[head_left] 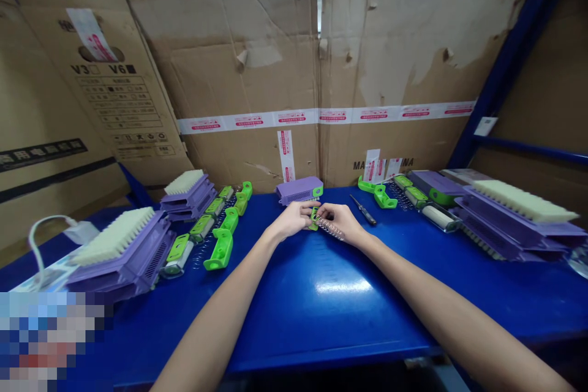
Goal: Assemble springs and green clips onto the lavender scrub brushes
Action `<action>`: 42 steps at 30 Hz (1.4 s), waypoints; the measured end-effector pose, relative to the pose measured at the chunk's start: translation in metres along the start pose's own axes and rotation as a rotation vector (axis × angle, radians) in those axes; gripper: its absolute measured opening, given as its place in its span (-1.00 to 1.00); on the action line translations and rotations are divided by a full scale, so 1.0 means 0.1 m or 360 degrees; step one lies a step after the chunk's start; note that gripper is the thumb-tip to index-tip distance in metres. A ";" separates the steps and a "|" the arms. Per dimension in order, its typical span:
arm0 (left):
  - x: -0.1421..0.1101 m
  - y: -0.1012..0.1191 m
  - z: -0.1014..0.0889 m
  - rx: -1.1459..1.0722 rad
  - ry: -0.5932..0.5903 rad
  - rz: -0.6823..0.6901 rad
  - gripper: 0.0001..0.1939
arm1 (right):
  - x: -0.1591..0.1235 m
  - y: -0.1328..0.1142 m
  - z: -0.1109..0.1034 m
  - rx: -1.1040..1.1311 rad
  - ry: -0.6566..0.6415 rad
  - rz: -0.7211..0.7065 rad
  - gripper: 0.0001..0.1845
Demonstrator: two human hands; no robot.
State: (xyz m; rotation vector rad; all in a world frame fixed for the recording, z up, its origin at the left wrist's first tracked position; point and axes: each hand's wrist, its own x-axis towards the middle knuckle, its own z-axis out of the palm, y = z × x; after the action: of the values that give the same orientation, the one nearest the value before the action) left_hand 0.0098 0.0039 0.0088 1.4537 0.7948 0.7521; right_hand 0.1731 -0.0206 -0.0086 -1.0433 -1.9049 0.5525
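My left hand (294,219) and my right hand (342,220) meet over the middle of the blue table (321,294). Together they pinch a small green plastic part (315,218). A metal coil spring (333,229) runs from that part under my right hand's fingers. A purple housing with a green end (299,189) lies just behind my hands. A dark screwdriver (364,210) rests to the right of my right hand.
Purple brush units with cream bristles are stacked at left (122,248) and right (514,214). Green handles (220,249), rollers and springs lie in rows beside them. Taped cardboard boxes (316,73) wall the back. A white cable (43,226) loops at far left.
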 end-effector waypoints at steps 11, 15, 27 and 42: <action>0.02 -0.01 0.04 -0.0093 0.0297 0.0052 -0.33 | -0.01 -0.06 0.03 0.0056 0.0137 -0.0018 -0.59; 0.02 0.03 0.03 -0.0121 0.0323 0.0027 -0.33 | 0.01 -0.08 0.03 0.0226 0.0274 0.0152 -0.71; -0.09 0.16 -0.12 -0.0278 0.0257 0.0079 -0.43 | 0.06 -0.11 -0.05 0.1179 0.0367 0.0729 -0.68; -0.06 0.08 -0.15 0.0001 0.0216 0.0052 -0.46 | 0.09 -0.06 -0.18 0.1161 0.0576 0.0767 -0.68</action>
State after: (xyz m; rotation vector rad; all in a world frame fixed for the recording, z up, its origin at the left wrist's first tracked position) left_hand -0.0057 0.0068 0.0177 1.4306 0.8762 0.8825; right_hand 0.1832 -0.0171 0.0095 -1.0051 -0.9906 1.1385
